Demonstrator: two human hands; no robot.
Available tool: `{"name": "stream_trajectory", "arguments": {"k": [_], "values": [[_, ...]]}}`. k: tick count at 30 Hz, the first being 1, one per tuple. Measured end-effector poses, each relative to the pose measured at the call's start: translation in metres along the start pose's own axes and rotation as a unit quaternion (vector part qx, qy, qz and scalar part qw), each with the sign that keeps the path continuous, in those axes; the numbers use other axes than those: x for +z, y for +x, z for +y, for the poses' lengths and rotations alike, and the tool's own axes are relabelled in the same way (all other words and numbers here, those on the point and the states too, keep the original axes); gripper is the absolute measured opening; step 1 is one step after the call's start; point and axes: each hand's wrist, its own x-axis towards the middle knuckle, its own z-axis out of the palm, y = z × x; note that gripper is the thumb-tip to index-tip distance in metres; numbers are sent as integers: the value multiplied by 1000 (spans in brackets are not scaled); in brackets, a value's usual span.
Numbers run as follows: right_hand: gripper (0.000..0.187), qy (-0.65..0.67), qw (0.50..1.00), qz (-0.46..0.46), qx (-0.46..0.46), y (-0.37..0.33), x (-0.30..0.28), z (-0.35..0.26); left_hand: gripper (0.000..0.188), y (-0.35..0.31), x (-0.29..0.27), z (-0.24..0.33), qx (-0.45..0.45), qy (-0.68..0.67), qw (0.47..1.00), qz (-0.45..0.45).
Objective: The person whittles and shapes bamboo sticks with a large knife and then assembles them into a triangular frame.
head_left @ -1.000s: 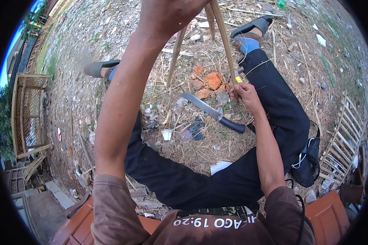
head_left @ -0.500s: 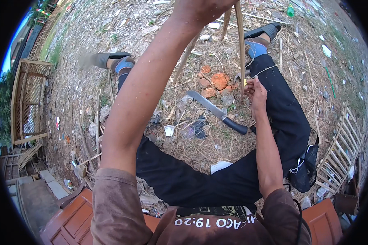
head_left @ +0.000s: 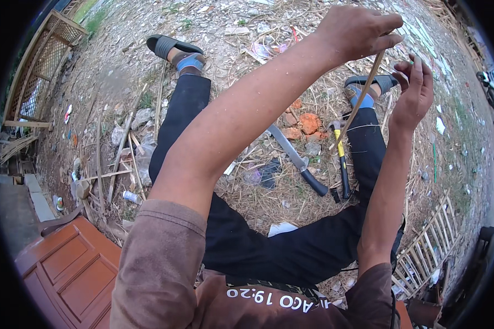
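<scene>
Raised up front, my left hand (head_left: 362,34) is closed around the upper end of a thin bamboo strip (head_left: 358,104). The strip slants down toward the ground, its lower end near a hammer (head_left: 342,162) with a yellow and black handle. Just right of the strip is my right hand (head_left: 414,94), its fingers loosely bent and apart, with nothing visible in them. Between my legs lies a machete (head_left: 288,148) with a black handle, part of its blade hidden behind my left forearm. Broken orange brick pieces (head_left: 309,124) sit beyond it.
My legs stretch out on both sides over gravel and dry straw. A slatted wooden frame (head_left: 429,241) lies at the right, and a lattice panel (head_left: 41,68) stands far left. Near my left side is a brown panelled door (head_left: 74,257). Loose sticks (head_left: 127,140) lie beside my left leg.
Both hands have shifted right, and the right hand has also risen away from the ground. The bamboo now hangs right of the bricks. The hammer has come into plain sight beside my right leg.
</scene>
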Motion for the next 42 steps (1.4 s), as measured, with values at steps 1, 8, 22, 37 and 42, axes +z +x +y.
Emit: {"name": "stream_trajectory", "arguments": {"k": [1, 8, 22, 37, 42], "values": [[30, -12, 999, -26, -43, 16, 8, -9, 29, -3, 3, 3, 13, 77, 997, 27], [40, -46, 990, -84, -99, 69, 39, -26, 24, 0, 11, 3, 56, 151, 980, 116], [36, -31, 993, -113, 29, 43, 14, -16, 37, -1, 16, 0, 84, 92, 982, 143], [48, 56, 971, -201, 112, 2, -2, 12, 45, -3, 19, -3, 43, 73, 990, 113], [34, -20, 975, -191, 113, -5, -3, 22, 46, -4, 18, -8, 72, 81, 986, 126]]}}
